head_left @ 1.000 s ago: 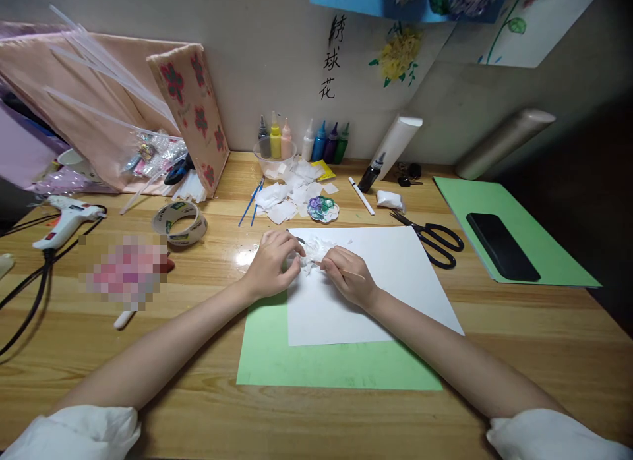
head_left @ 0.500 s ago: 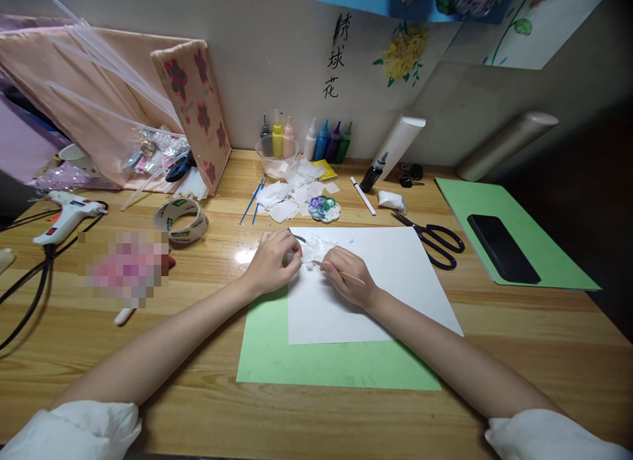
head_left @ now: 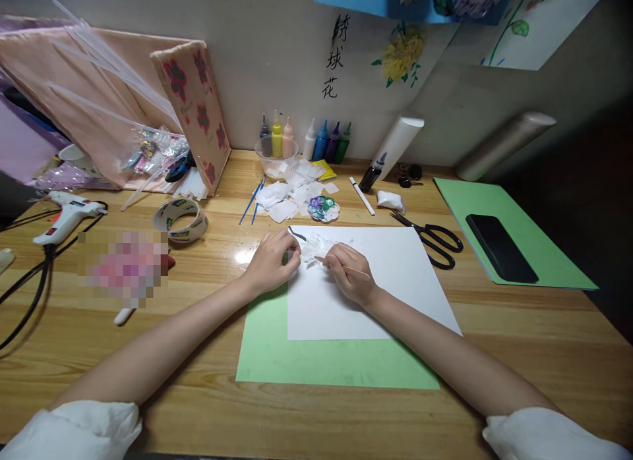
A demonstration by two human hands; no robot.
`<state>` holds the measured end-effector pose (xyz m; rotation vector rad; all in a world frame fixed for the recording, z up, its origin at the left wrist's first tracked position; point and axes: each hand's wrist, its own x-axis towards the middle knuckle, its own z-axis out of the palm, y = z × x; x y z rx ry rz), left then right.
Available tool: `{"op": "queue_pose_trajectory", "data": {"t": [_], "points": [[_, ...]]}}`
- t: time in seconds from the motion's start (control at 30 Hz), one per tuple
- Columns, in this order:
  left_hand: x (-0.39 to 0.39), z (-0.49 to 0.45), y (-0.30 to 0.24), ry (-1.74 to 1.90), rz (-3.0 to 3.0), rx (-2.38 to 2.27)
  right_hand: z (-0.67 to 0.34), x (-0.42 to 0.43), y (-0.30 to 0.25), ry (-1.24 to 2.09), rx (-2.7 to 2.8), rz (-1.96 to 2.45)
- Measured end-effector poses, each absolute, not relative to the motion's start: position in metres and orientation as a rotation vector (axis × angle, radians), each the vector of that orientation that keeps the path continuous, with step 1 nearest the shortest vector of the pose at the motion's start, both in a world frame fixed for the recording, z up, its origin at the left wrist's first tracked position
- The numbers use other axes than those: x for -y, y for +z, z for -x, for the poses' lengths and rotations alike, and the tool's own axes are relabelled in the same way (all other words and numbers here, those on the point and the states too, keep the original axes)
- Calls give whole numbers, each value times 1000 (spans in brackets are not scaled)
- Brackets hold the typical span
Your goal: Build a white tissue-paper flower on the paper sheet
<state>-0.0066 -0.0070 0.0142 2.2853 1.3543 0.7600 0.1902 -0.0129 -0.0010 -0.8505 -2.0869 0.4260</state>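
In my right hand [head_left: 352,273] is a thin wooden stick [head_left: 357,271], gripped between thumb and fingers, its tip pointing left at a clump of crumpled white tissue paper [head_left: 312,248]. My left hand [head_left: 273,261] rests at the left edge of a white sheet of paper [head_left: 380,302], thumb and forefinger curled together beside the clump. Whatever lies between those fingertips is hidden or too small to make out. A short dark curved line [head_left: 297,234] shows just above the left fingers. Beneath the white sheet lies a green sheet [head_left: 316,364].
Tissue squares [head_left: 284,200], a paint-smeared palette [head_left: 324,208] and paint bottles [head_left: 321,143] stand behind the sheet. Black-handled scissors [head_left: 435,241] touch its right side. A phone [head_left: 499,248] lies farther right. Leftward are a tape roll [head_left: 180,221] and a glue gun [head_left: 64,216].
The stick's tip has lifted slightly from the near edge of the tissue clump, and the right hand has shifted a little. The left hand stays nearly still.
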Motion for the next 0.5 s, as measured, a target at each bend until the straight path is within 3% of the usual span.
{"op": "queue_pose_trajectory", "data": {"t": [0.5], "points": [[7,8,13,779,-2230,-1373,-189,14,-1,376,2087,890]]}}
